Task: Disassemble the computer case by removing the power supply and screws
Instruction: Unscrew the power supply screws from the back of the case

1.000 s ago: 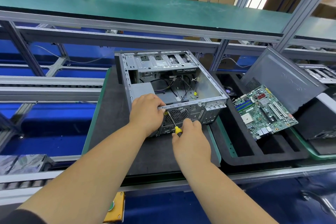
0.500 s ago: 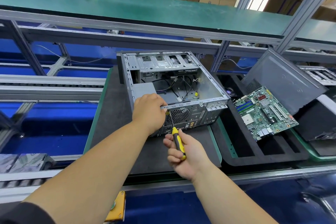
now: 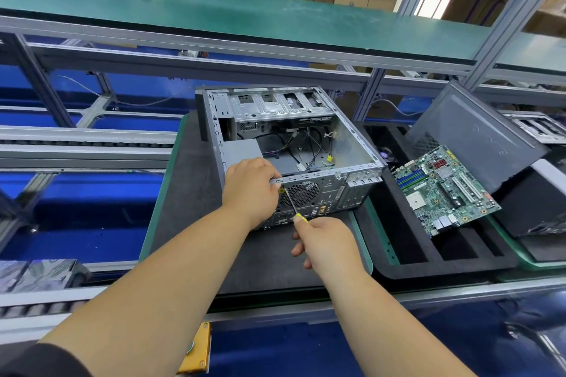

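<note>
The computer case (image 3: pixel 294 144) lies open on its side on the dark mat (image 3: pixel 190 193) of the counter, its rear panel turned toward the person. Left hand (image 3: pixel 249 188) sits at the near left corner of the case — fingers curled over the top rear rail, gripping the metal edge. Right hand (image 3: pixel 326 246) is just below and to the right, wrapped around the yellow-handled screwdriver (image 3: pixel 294 208); only the yellow tip of the handle peeks out above the fist, and the thin shaft angles up and left to the rear panel beside the round fan grille (image 3: pixel 303 193), right against the left hand's fingers. The tip itself is hidden there, so I cannot tell what it bears on. Inside the case, the grey power supply (image 3: pixel 242 148) sits in the left near corner, loose cables (image 3: pixel 309 147) trailing beside it. Off to the right, a green motherboard (image 3: pixel 444 190) rests tilted on a black foam tray (image 3: pixel 428 266) — a dark side panel (image 3: pixel 477 135) leaning behind it.
</note>
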Action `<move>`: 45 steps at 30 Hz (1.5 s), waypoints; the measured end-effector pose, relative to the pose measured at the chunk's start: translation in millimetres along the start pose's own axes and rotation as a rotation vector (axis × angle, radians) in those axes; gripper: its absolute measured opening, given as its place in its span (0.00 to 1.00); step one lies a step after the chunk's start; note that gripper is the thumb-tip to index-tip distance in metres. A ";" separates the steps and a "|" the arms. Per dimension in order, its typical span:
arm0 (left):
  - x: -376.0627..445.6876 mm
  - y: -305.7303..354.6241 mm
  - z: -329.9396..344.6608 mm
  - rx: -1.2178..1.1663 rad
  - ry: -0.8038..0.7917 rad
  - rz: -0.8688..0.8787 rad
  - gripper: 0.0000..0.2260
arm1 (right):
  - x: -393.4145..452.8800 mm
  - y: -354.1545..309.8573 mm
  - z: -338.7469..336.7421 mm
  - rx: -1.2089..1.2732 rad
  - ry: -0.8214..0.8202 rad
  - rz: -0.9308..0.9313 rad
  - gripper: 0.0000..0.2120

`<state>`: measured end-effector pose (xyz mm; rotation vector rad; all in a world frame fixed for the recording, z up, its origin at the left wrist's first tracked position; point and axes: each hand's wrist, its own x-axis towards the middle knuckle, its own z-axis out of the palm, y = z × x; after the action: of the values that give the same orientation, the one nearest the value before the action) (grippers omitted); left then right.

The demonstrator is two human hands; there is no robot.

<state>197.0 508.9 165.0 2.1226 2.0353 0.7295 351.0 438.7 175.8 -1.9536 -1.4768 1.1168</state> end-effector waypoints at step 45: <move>1.3 -0.9 3.2 0.007 0.013 0.003 0.08 | 2.0 0.3 -3.1 1.133 -0.526 0.409 0.21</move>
<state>197.5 511.0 162.2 2.1305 2.0444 0.7394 353.9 440.8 176.7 -1.1587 -0.3388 2.1254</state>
